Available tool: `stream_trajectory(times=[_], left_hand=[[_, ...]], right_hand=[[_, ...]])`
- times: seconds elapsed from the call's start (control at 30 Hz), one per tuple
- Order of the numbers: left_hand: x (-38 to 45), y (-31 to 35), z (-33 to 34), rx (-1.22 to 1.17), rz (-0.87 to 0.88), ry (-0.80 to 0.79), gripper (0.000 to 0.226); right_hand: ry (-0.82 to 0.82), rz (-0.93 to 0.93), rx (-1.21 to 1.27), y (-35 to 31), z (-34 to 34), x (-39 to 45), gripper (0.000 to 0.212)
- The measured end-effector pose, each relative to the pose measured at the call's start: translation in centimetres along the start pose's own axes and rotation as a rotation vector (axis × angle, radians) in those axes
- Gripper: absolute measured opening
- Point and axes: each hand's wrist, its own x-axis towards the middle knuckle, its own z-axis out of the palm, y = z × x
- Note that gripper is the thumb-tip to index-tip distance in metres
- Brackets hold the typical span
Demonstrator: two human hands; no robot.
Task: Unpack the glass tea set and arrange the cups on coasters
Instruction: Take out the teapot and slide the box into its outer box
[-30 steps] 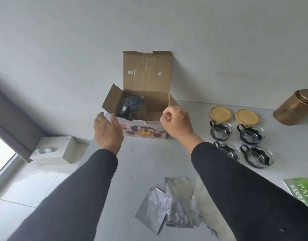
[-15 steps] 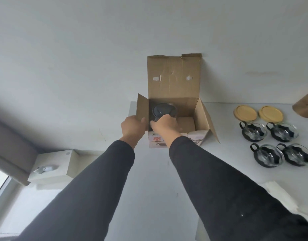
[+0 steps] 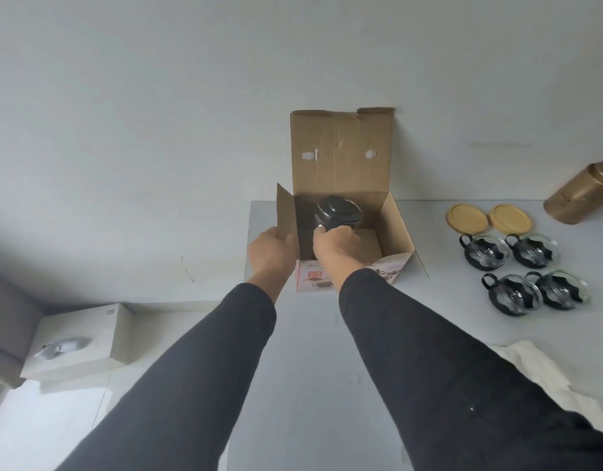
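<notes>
Since half a second ago the dark-lidded teapot (image 3: 339, 212) has risen and tilted inside the cardboard box (image 3: 393, 229). Nearest, black sleeves stretch over bare grey tabletop (image 3: 303, 351), with crumpled cream wrapping at the right edge. Of the two hands, the left hand (image 3: 271, 248) pinches the box's left flap; the right hand (image 3: 335, 241) grips the teapot's handle. Right of the box stand four glass cups (image 3: 526, 273) in black holders, well apart from it; beyond them lie two round wooden coasters (image 3: 488, 217) and a gold canister (image 3: 583, 197) by the wall.
</notes>
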Motion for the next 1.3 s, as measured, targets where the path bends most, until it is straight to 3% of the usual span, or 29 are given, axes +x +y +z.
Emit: stream_trajectory(times=[0.1, 0.37, 0.5, 0.57, 0.63, 0.7, 0.77, 0.83, 1.0, 1.13, 1.3], left_hand=[[-0.1, 0.0, -0.2, 0.058, 0.021, 0.008, 0.017], [-0.4, 1.2, -0.6, 0.254, 0.005, 0.048, 0.030], [-1.4, 2.6, -0.2, 0.169, -0.050, 0.118, 0.031], [-2.1, 3.1, 0.5, 0.231, 0.093, 0.219, 0.042], [-2.4, 3.7, 1.8, 0.377, 0.391, 0.267, 0.041], [-2.7, 4.2, 3.7, 0.478, 0.626, 0.154, 0.038], [-3.3, 4.6, 6.0, 0.577, 0.695, -0.024, 0.041], [-4.1, 4.5, 8.2, 0.655, 0.683, -0.116, 0.043], [-4.8, 3.9, 11.4, 0.755, 0.538, -0.149, 0.043], [-4.3, 2.7, 12.5, 0.758, 0.440, -0.096, 0.053], [-4.2, 2.1, 13.2, 0.873, 0.466, -0.018, 0.055]], right_hand=[[0.031, 0.023, 0.030, -0.4, -1.4, -0.2, 0.040], [0.126, -0.132, 0.222, -2.4, -6.1, -0.8, 0.036], [0.216, -0.233, 0.241, -1.3, -10.1, -0.7, 0.040], [0.280, -0.266, 0.224, -0.2, -12.2, 0.1, 0.039], [0.333, -0.277, 0.204, 1.3, -14.2, 1.1, 0.040], [0.367, -0.282, 0.248, 2.8, -15.5, 2.3, 0.044], [0.386, -0.262, 0.287, 4.5, -16.4, 3.5, 0.046], [0.389, -0.228, 0.309, 6.3, -16.9, 4.7, 0.043], [0.325, -0.197, 0.342, 11.3, -17.0, 8.7, 0.036], [0.268, -0.189, 0.343, 14.9, -16.2, 11.5, 0.035], [0.186, -0.181, 0.389, 18.2, -15.0, 13.5, 0.034]])
